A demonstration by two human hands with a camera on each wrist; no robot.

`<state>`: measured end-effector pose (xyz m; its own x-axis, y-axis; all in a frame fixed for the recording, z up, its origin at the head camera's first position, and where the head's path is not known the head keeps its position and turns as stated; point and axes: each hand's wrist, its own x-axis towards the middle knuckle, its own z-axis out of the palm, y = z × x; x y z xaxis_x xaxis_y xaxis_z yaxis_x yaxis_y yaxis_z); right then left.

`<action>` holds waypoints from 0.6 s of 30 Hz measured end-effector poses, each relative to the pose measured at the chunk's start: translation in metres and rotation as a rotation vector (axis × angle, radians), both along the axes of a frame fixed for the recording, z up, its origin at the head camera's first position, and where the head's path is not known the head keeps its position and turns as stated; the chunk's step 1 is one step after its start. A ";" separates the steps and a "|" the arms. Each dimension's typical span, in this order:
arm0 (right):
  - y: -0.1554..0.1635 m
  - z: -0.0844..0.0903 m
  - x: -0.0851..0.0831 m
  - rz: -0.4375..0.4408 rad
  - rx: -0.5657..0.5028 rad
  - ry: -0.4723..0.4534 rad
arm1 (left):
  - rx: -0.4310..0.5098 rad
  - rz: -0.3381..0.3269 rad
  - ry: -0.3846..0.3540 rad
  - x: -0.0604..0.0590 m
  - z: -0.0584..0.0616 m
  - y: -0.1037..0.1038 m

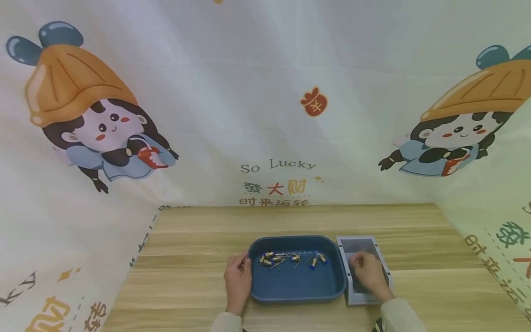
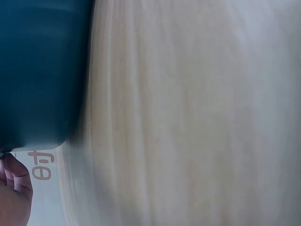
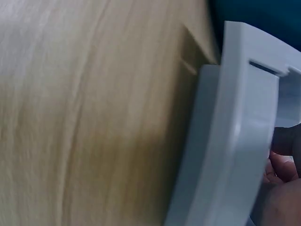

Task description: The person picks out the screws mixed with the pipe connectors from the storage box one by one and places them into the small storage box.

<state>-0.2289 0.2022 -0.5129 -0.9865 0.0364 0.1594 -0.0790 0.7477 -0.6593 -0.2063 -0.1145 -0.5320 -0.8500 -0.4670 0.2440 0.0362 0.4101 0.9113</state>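
A dark blue tray [image 1: 298,289] stands on the table, with several small gold cylinders [image 1: 295,258] with blue ends and thin wire leads lying inside. My left hand [image 1: 238,279] grips the tray's left rim, thumb on the near side; in the left wrist view, its fingers [image 2: 16,174] meet the tray's edge. Right of the tray is a grey open-topped bin [image 1: 350,290]. Over and inside that bin is my right hand [image 1: 368,272], fingers bent together. In the right wrist view the bin's wall partly covers these fingers [image 3: 282,167], and I cannot tell whether they hold anything.
Tray and bin stand side by side on a wood-grain tabletop [image 1: 186,258]. A pale printed cloth [image 1: 232,115] with cartoon figures and lettering rises behind the table and along both sides.
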 end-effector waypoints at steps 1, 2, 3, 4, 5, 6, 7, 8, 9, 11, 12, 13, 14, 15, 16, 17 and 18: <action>0.000 -0.002 0.000 -0.002 0.010 0.000 | -0.002 0.000 -0.004 0.000 0.000 0.000; 0.000 -0.003 0.000 -0.004 0.021 -0.002 | 0.002 0.000 -0.009 0.000 0.001 0.001; 0.000 -0.005 0.000 -0.004 0.028 -0.004 | 0.003 0.000 -0.015 0.001 0.001 0.001; -0.001 -0.007 0.000 -0.003 0.035 -0.007 | 0.001 0.002 -0.017 0.001 0.001 0.001; 0.000 -0.009 0.000 -0.002 0.040 -0.008 | 0.002 0.004 -0.022 0.001 0.000 0.001; 0.000 -0.010 0.000 -0.001 0.044 -0.012 | 0.005 0.006 -0.027 0.001 0.000 0.001; 0.000 -0.011 0.000 0.000 0.045 -0.015 | 0.006 0.005 -0.025 0.001 0.000 0.001; 0.000 -0.012 -0.001 0.002 0.047 -0.017 | 0.006 0.005 -0.024 0.001 0.000 0.001; 0.000 -0.013 -0.001 0.001 0.047 -0.018 | 0.004 0.005 -0.023 0.001 0.000 0.001; -0.001 -0.013 -0.001 0.001 0.047 -0.017 | 0.000 0.003 -0.017 0.001 0.000 0.001; -0.001 -0.014 -0.001 0.002 0.046 -0.017 | -0.001 0.004 -0.016 0.001 0.000 0.001; -0.001 -0.014 -0.001 0.001 0.048 -0.016 | -0.004 0.005 -0.014 0.001 0.000 0.001; -0.001 -0.014 -0.001 0.000 0.049 -0.017 | -0.005 0.004 -0.012 0.000 0.000 0.001; -0.001 -0.014 -0.002 -0.001 0.050 -0.016 | -0.006 0.005 -0.012 0.000 0.000 0.001; -0.002 -0.014 -0.002 -0.002 0.055 -0.014 | -0.005 0.006 -0.011 0.000 0.000 0.001; -0.002 -0.014 -0.002 -0.002 0.059 -0.012 | -0.008 0.006 -0.011 0.000 0.000 0.000; -0.002 -0.015 -0.003 -0.003 0.066 -0.008 | -0.007 0.008 -0.012 -0.001 -0.001 0.000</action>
<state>-0.2315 0.2002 -0.5278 -0.9877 0.0289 0.1534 -0.0715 0.7895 -0.6096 -0.2071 -0.1145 -0.5329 -0.8489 -0.4723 0.2371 0.0220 0.4166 0.9088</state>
